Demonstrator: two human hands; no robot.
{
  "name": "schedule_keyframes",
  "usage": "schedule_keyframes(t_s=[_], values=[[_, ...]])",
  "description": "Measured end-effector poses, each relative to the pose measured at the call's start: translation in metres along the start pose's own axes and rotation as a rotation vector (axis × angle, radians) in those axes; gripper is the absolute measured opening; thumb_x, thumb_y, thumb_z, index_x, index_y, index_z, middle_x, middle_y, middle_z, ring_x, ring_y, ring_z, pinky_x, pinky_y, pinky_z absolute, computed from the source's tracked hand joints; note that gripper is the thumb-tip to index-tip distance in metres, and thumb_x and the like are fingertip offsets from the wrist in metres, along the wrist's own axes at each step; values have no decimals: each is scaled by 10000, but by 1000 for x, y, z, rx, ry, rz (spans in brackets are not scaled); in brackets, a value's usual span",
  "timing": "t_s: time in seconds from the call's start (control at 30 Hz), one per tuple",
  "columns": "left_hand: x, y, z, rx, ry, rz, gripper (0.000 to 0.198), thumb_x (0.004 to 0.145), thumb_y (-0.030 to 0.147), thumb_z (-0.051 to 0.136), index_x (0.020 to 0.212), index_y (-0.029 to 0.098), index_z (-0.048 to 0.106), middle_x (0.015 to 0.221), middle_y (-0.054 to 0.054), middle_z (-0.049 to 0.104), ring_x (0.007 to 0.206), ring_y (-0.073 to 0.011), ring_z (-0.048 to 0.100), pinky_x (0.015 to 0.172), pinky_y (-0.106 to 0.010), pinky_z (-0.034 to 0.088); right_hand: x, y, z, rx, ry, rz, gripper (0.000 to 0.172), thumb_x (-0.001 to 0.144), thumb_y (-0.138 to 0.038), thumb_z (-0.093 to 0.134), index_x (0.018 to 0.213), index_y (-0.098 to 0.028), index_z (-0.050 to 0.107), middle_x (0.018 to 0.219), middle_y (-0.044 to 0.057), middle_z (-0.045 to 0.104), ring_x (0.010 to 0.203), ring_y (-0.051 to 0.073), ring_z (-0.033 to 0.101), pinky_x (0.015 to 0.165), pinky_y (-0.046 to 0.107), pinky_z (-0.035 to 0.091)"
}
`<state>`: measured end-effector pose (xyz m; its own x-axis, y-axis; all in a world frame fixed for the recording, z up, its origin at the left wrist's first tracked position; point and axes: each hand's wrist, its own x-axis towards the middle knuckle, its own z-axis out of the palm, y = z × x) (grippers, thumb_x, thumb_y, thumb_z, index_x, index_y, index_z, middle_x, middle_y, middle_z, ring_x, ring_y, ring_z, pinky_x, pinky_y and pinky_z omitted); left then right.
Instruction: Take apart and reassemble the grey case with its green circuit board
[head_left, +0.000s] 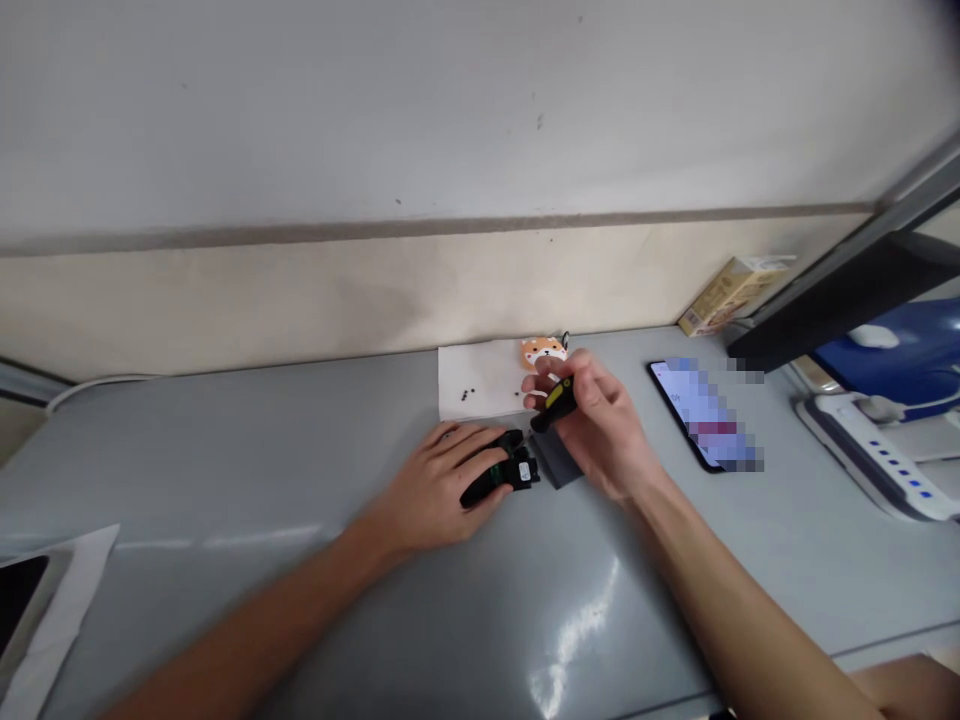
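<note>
My left hand (442, 490) lies on the grey table (225, 470) with its fingers wrapped round a small black device with green parts (501, 473). My right hand (600, 425) is closed on a screwdriver with a black and yellow handle (559, 400), held tilted with its tip down at the device. A dark grey flat piece (559, 465) lies beside the device, under my right hand. Behind them a white paper sheet (476, 385) carries several tiny dark screws (469, 393).
An orange and white dog-shaped charm (541, 352) sits by the paper. A phone (701, 410) lies screen up to the right. A cardboard box (731, 290), a dark monitor (847, 300) and a white power strip (870, 450) stand far right. Paper (52, 610) lies at the left edge.
</note>
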<state>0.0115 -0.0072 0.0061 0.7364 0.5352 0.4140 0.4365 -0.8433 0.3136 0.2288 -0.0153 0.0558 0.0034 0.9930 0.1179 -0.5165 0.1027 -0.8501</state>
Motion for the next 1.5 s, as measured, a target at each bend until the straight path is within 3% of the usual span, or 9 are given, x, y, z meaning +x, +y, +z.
schedule_keyframes(t_s=[0.17,0.3,0.4,0.53,0.77,0.93,1.1,1.23,1.5], values=[[0,0,0,21,15,11,289,955,289,645,1235,229,682,1338,-83,700,1248,-264,652,1078,-460,497,0,9,-5,-265,56,-164,339,933,-528,661,845,-261,471,620,-61,474,551,128,486,581,299,433],[0,1,0,15,12,1,311,950,279,642,1255,237,685,1357,-84,690,1271,-270,642,1086,-460,501,-1,3,-4,-532,27,-262,389,1033,-568,423,1034,-259,658,890,37,615,823,178,570,756,345,474],[0,1,-1,10,15,-7,323,948,274,646,1267,232,678,1360,-84,687,1279,-270,637,1095,-464,499,-3,-4,-5,-680,9,-281,292,992,-501,571,921,-247,695,878,33,626,773,168,542,691,322,444],[0,1,-1,2,14,3,305,951,263,647,1252,227,678,1349,-82,692,1275,-264,637,1088,-458,508,-1,-9,-14,-718,121,-247,278,922,-487,687,817,-233,648,649,-27,520,547,111,399,491,269,303],[0,0,1,-5,29,23,259,957,285,652,1210,236,681,1348,-82,690,1257,-264,644,1073,-462,516,14,-8,-38,-842,534,-374,354,946,-570,611,880,-227,668,610,-44,473,494,82,374,448,245,271],[-1,-2,-7,-129,157,-118,195,979,248,580,1148,228,674,1387,-91,654,1267,-262,620,1075,-473,498,13,-1,-35,-884,466,-323,367,947,-572,604,896,-218,686,625,-35,496,494,79,369,436,237,270],[3,-5,-12,-221,417,-331,154,1000,196,539,980,224,690,1105,-44,721,1076,-204,660,988,-412,516,10,-2,-28,-885,496,-323,392,946,-583,594,872,-209,684,591,-41,469,494,86,383,439,231,282],[7,-7,-11,-217,417,-372,136,971,178,583,934,226,705,1025,-23,717,1001,-185,661,946,-380,517,12,-2,-31,-920,574,-356,404,944,-572,597,864,-187,691,633,-26,539,507,81,411,465,232,323],[6,-7,-9,-267,380,-486,119,954,204,601,923,233,712,989,-17,710,975,-187,662,931,-381,516,12,3,-27,-845,547,-307,404,944,-581,592,869,-197,693,617,-30,530,486,82,427,440,229,313]])
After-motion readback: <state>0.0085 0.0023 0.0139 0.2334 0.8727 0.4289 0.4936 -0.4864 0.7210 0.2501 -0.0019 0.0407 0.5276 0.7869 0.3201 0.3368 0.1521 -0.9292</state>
